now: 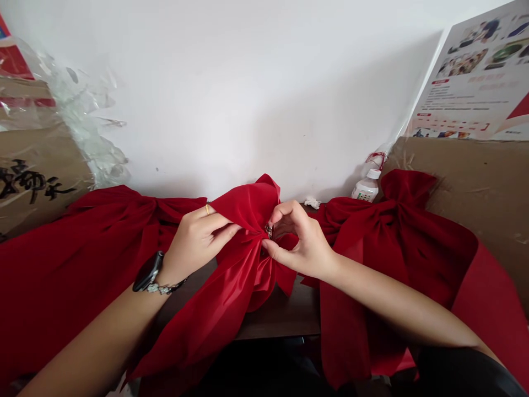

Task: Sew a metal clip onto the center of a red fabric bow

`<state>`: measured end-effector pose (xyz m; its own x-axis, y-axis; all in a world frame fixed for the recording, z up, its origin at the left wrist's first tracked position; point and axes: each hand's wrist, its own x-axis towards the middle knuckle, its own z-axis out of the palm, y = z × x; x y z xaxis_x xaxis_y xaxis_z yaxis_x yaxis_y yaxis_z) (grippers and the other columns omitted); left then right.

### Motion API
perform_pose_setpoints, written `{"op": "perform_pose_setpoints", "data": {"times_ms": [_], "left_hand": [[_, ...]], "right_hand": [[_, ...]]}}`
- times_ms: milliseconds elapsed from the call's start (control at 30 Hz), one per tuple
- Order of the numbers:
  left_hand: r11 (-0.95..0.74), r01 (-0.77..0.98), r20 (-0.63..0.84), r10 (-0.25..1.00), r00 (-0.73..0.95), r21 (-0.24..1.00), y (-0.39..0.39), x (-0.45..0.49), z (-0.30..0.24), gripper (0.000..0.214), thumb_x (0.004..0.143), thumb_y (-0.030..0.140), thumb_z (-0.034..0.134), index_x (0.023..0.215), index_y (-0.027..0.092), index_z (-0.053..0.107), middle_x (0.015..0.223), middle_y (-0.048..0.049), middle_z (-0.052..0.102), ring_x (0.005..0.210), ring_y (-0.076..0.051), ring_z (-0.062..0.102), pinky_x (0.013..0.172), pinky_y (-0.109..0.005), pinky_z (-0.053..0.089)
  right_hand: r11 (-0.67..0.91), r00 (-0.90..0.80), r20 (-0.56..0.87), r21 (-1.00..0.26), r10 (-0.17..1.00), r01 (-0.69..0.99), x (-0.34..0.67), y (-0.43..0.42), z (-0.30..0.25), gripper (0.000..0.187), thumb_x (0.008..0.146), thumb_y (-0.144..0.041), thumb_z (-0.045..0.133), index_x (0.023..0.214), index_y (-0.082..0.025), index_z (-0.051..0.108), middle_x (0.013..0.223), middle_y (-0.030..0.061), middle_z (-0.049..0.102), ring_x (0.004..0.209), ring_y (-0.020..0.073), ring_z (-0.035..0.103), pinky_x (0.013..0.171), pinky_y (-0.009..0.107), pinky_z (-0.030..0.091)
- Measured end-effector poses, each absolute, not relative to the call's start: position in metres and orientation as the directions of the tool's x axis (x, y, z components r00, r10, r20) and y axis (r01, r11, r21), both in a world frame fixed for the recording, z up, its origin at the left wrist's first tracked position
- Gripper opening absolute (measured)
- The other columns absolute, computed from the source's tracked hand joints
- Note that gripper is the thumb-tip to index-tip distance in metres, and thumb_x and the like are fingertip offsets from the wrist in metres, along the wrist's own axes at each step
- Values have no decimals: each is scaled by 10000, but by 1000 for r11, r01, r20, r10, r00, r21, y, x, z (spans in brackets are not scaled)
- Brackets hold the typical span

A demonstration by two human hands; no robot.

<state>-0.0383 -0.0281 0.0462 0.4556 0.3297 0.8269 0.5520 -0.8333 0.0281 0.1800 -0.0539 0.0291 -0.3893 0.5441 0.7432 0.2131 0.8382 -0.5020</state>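
Two grips, left hand [198, 240] and right hand [301, 240], pinch the red satin bow [242, 275] above the wooden table edge [276, 325].

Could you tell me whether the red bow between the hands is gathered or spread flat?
Gathered: the red bow is pinched at its centre between the left hand and right hand, its tails fanning out.
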Motion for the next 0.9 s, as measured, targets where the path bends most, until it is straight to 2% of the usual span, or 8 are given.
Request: {"op": "perform_pose_setpoints", "data": {"times_ms": [133, 400, 567, 900], "left_hand": [[-850, 527, 827, 312, 468, 23, -26, -39, 43, 215, 872, 175, 543, 776, 200, 733, 737, -31, 700, 666, -148, 612, 633, -239, 476], [-846, 530, 891, 196, 409, -57, -20, -40, 35, 180, 830, 137, 609, 691, 175, 718, 624, -14, 641, 584, -123, 584, 554, -213, 456], [-842, 519, 897, 108, 429, -147, -22, -37, 33, 220, 829, 94, 600, 639, 167, 685, 600, 0, 613, 563, -105, 566, 533, -198, 443], [-851, 488, 910, 29, 414, -195, -18, -42, 31, 165, 818, 80, 625, 702, 181, 684, 721, -14, 682, 620, -110, 619, 563, -199, 486]], "right_hand": [[832, -406, 727, -499, 553, 240, 181, -55, 29, 278, 818, -167, 611, 978, -205, 388, 858, 9, 540, 694, 86, 566, 662, 217, 551], [837, -415, 728, -491, 546, 242, 181, -55, 28, 265, 814, -165, 617, 948, -202, 391, 870, 16, 542, 703, 92, 566, 653, 221, 549], [853, -436, 735, -479, 519, 208, 180, -55, 27, 255, 816, -162, 615, 931, -195, 389, 874, 10, 512, 685, 73, 555, 630, 195, 535], [865, -476, 740, -493, 475, 97, 181, -55, 30, 249, 823, -140, 613, 929, -188, 392, 886, 15, 504, 724, 74, 554, 658, 202, 540]]}}
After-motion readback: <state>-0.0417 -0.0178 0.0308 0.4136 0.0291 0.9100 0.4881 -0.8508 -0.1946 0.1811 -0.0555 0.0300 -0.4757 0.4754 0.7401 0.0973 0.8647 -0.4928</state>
